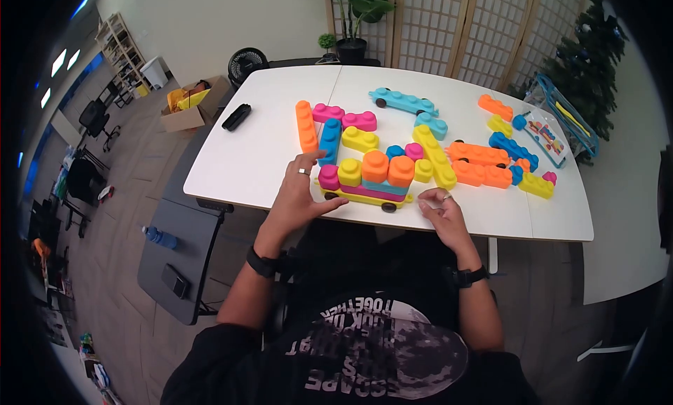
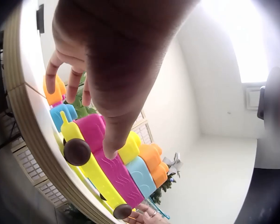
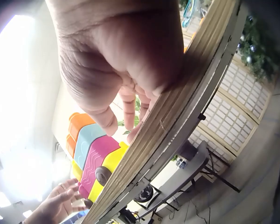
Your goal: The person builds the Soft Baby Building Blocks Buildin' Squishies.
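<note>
A toy car [image 1: 361, 196] with a yellow wheeled base stands at the table's near edge. Stacked on it are a long magenta block [image 2: 119, 175], a light blue block [image 2: 141, 176], a yellow block [image 1: 349, 172], a small magenta block [image 1: 328, 176] and two orange blocks [image 1: 375, 165]. My left hand [image 1: 294, 198] is at the car's left end, fingers spread beyond it; its thumb overlaps the car's side in the left wrist view. Beside the car's right end, my right hand [image 1: 445, 219] has loosely bent fingers with nothing between them.
Loose blocks lie behind the car, among them a blue block [image 1: 329, 142] and a long yellow block [image 1: 434, 156]. A light blue car base [image 1: 403, 101] and an orange car [image 1: 479, 153] stand farther off. A black case [image 1: 236, 117] lies at left, a picture sheet [image 1: 547, 137] at right.
</note>
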`<state>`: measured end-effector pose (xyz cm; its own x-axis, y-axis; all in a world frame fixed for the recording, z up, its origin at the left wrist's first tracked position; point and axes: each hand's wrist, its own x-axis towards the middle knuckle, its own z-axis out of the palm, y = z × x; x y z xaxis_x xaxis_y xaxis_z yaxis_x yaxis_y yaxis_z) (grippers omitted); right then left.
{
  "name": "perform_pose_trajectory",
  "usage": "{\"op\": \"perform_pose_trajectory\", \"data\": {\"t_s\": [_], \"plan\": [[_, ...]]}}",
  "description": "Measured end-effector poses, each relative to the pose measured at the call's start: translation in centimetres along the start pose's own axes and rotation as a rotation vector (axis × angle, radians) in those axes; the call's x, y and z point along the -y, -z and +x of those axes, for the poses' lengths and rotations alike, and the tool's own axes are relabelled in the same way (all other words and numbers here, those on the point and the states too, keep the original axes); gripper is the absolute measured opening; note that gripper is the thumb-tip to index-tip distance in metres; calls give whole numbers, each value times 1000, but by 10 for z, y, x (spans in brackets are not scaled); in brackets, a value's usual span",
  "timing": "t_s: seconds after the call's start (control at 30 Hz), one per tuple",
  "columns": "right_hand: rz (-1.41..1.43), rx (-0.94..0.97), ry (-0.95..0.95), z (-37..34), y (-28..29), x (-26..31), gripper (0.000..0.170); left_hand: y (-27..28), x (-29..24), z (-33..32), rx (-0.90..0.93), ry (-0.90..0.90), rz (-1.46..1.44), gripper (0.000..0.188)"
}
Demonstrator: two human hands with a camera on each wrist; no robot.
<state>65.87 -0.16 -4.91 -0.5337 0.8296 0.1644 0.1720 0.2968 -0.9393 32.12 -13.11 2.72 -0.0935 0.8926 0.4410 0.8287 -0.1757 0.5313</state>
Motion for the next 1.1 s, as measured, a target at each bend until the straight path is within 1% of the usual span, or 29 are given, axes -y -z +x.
{"op": "perform_pose_trajectory", "data": {"t_s": [0.1,0.13,0.2,0.3,0.4,0.5,0.53,0.63,0.67,0.73,0.83,0.87,0.9,0.93,1.0,1.1], "plan": [[-107,79,-3,-2,2,12,34,4,-27,21,-32,-208,109,101],[-155,100,-1,-3,2,17,32,3,-32,28,-21,-237,109,103],[-90,71,18,-3,1,17,30,1,-41,41,0,-297,109,106],[9,48,15,-2,-1,10,30,-3,-57,54,253,-8,-34,110],[31,42,-14,-3,0,13,30,-18,-43,57,300,28,-26,107],[7,44,-34,-4,0,14,28,-19,-26,52,279,51,1,103],[-3,47,-38,-4,1,14,28,-21,-12,47,183,-27,-33,92],[73,18,-77,0,1,7,24,1,0,42,205,8,-12,84],[54,46,-89,2,3,8,24,7,5,40,173,31,-62,77],[17,101,-111,6,13,19,23,14,20,35,149,46,-90,78],[-269,126,-72,11,37,77,22,23,39,29,116,90,-154,78],[-345,72,-58,16,48,89,21,27,45,28,121,106,-170,77],[-381,-30,0,24,60,90,23,29,48,27,125,121,-186,77],[-531,-93,93,34,79,86,25,30,47,27,108,141,-169,74],[-964,-215,81,59,112,86,36,31,46,26,103,149,-160,74],[-1205,-46,49,103,153,57,52,31,46,27,107,141,-137,75]]}}
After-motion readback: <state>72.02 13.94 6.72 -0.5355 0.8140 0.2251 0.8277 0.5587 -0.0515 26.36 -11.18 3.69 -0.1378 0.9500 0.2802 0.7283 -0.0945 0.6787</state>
